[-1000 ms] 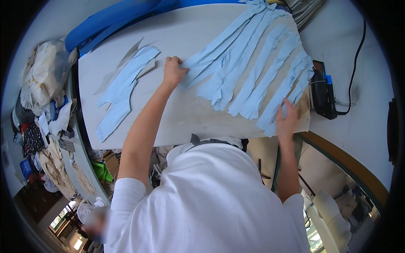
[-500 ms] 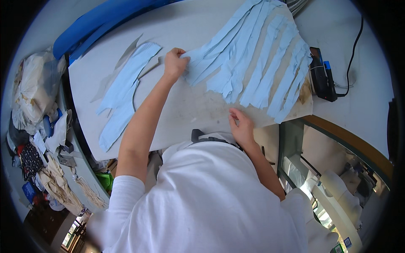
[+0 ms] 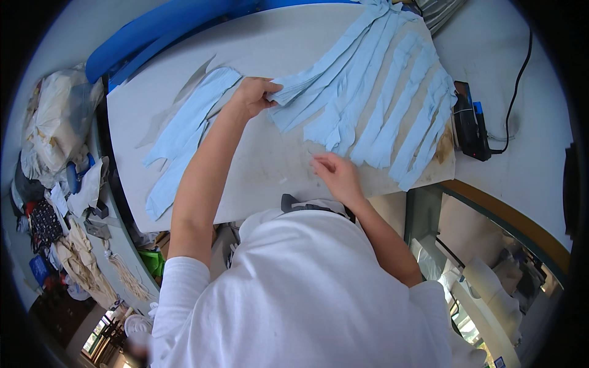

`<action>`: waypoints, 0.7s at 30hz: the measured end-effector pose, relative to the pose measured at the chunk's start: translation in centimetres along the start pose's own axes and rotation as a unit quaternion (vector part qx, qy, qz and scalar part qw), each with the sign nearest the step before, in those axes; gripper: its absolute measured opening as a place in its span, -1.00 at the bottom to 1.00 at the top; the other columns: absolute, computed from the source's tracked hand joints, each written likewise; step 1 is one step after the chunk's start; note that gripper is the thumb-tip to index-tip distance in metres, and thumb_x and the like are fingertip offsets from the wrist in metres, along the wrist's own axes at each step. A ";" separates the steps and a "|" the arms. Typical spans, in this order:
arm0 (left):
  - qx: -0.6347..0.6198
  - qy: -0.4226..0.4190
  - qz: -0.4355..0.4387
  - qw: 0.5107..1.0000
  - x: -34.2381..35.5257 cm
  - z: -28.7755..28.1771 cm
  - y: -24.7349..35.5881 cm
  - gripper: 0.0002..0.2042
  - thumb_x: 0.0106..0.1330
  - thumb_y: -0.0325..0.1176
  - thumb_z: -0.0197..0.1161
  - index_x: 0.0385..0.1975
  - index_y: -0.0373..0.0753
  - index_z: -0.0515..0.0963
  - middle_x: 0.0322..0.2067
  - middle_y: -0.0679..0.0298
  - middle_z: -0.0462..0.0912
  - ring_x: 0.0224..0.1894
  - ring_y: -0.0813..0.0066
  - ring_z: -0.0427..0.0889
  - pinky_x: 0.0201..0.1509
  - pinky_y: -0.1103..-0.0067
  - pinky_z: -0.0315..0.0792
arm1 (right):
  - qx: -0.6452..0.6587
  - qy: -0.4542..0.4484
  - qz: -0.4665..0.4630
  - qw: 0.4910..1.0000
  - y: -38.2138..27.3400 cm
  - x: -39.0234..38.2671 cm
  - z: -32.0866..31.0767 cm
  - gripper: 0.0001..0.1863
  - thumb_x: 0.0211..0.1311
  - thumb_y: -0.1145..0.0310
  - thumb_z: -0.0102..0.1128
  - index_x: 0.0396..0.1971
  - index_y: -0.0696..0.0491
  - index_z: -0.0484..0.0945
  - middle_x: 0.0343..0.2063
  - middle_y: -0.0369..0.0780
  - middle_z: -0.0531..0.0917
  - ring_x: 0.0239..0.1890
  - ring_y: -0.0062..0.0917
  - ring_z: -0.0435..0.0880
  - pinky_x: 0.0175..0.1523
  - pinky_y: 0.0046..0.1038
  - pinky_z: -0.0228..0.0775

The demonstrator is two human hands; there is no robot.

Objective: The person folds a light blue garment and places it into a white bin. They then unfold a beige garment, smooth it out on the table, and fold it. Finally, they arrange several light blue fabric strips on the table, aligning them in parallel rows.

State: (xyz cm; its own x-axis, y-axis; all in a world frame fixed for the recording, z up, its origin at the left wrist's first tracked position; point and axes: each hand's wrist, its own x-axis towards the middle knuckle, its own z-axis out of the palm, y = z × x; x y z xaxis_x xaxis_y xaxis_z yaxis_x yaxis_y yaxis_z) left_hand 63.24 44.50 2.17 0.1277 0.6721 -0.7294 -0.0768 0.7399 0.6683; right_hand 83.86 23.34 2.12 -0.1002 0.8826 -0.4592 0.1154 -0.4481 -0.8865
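Note:
My left hand [image 3: 253, 98] pinches the left end of a bundle of light blue fabric strips [image 3: 319, 75] fanned over the right half of the table. My right hand [image 3: 336, 175] hovers at the table's near side, just below the strips' lower ends. Its thumb and fingertips are pressed together at what may be a thin scrap, too small to make out. Left of my left forearm lie light blue cut fabric pieces [image 3: 193, 113], partly hidden by that arm. Beside them rests a thin grey pointed piece [image 3: 193, 80].
The work table [image 3: 257, 184] has a pale, stained top. A black device [image 3: 469, 122] with a cable stands at its right edge. Along the far left edge runs a blue roll [image 3: 159, 34]. Plastic bags [image 3: 61, 116] and piled cloth [image 3: 80, 251] crowd the left side.
My right hand has moved left and slightly up, and its fingertips have come together. My left hand has shifted slightly down, still on the strip ends. The whole view has shifted a little.

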 end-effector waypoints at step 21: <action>0.172 0.052 0.107 0.978 -0.7 -1.1 2.4 -0.75 -0.06 -0.52 0.17 -0.33 -0.47 0.57 -0.45 0.18 0.55 -0.43 0.40 0.49 -0.24 0.50 0.35 | 0.632 -0.007 0.045 0.774 -11.6 30.1 -6.6 -0.74 0.33 0.46 -0.02 -0.06 0.28 0.30 -0.08 0.00 0.48 -0.05 -0.26 0.56 0.05 -0.31 0.49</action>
State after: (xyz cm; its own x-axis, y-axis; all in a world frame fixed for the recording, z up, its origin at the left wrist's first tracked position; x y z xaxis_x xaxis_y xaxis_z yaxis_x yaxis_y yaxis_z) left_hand 61.86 45.84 4.10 0.0419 0.8228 -0.5668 0.2498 0.5406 0.8033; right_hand 86.02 56.03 -1.08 -0.1601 0.8426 -0.5142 -0.9351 -0.2963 -0.1944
